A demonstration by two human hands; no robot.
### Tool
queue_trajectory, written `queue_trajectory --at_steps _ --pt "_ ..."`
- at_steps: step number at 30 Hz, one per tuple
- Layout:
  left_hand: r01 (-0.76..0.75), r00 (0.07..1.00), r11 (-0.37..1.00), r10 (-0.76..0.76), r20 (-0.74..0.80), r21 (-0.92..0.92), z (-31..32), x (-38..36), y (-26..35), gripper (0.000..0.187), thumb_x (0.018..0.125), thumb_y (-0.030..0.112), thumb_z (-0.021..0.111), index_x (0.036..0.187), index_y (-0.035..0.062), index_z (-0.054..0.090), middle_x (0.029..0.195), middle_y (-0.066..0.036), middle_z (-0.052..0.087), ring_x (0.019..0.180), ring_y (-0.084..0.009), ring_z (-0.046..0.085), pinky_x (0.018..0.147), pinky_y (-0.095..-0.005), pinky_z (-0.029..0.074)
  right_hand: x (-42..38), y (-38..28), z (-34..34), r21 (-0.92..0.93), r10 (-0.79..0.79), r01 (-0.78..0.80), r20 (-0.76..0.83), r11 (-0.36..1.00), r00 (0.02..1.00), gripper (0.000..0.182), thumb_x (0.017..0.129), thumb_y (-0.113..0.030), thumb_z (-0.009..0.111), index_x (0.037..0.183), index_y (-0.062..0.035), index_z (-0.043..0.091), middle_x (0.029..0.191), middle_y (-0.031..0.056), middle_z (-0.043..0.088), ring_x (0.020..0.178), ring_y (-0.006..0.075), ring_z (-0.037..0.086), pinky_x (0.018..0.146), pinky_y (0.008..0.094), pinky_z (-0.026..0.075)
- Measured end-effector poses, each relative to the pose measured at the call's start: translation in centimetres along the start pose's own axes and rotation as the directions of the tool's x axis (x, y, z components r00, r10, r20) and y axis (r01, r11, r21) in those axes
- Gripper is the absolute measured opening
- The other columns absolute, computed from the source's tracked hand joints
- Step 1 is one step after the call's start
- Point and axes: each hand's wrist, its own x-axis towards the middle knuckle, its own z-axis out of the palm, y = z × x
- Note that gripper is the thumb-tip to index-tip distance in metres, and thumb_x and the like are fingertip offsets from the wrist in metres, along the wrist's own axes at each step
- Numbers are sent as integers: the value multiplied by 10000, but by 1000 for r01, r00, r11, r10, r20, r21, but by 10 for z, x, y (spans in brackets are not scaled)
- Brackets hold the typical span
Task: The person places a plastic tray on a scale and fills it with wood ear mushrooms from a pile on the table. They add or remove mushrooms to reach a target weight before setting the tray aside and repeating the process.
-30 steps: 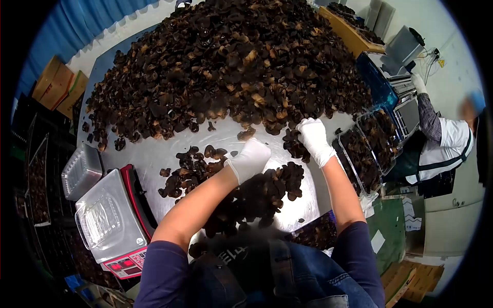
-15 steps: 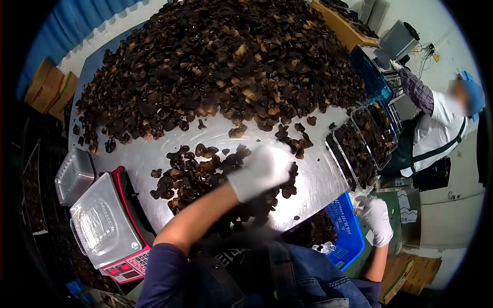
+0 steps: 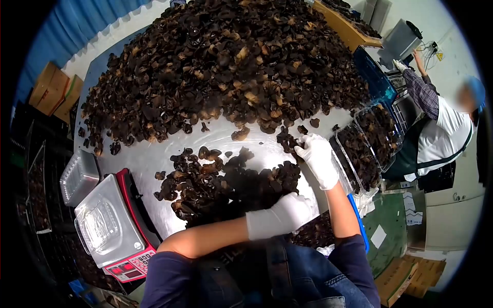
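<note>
My left hand (image 3: 289,212), in a white glove, is closed above the near edge of the metal table (image 3: 328,120), over a blue basket (image 3: 361,226). Whatever its fingers hold, if anything, is hidden. My right hand (image 3: 319,160), also gloved, reaches over the table with bent fingers pressed to a small cluster of dark wood ear mushrooms (image 3: 287,140). Left of both hands lies a loose spread of wood ears (image 3: 200,179). More dark pieces (image 3: 316,232) sit in the basket, partly behind my arms.
A huge heap of wood ears (image 3: 221,66) covers the far table. On the left stand a red scale (image 3: 128,264) with a clear tray (image 3: 110,220), and stacked clear boxes (image 3: 79,177). Filled clear boxes (image 3: 359,154) line the right edge. A co-worker (image 3: 444,128) stands beyond them.
My left hand has drawn back from the loose spread toward the basket at the near edge. My right hand has come from beyond the basket up onto the table by the small cluster.
</note>
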Motion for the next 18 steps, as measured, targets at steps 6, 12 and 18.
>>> queue_trajectory --at_steps 6,12,18 --pt "330 942 944 -330 -61 -17 -19 16 -69 78 831 137 607 832 82 662 808 -92 650 754 -261 655 639 -359 540 -48 16 -31 714 448 -503 290 487 846 148 881 -138 700 910 7 715 727 -34 597 648 73 502 628 220 401" --pt "356 835 924 -382 -396 -141 -30 29 -108 189 822 112 610 977 22 673 899 -159 640 855 -340 644 772 -403 532 -61 33 -13 890 395 -421 328 175 858 136 919 -119 653 941 8 697 739 -33 601 637 64 506 600 217 399" --pt "405 861 903 -429 -272 -142 -26 22 -116 250 855 158 610 1058 23 664 992 -160 648 919 -337 645 818 -405 525 -60 17 -29 841 290 -494 427 222 857 171 941 -169 610 847 -38 667 724 -43 579 654 44 485 604 203 382"
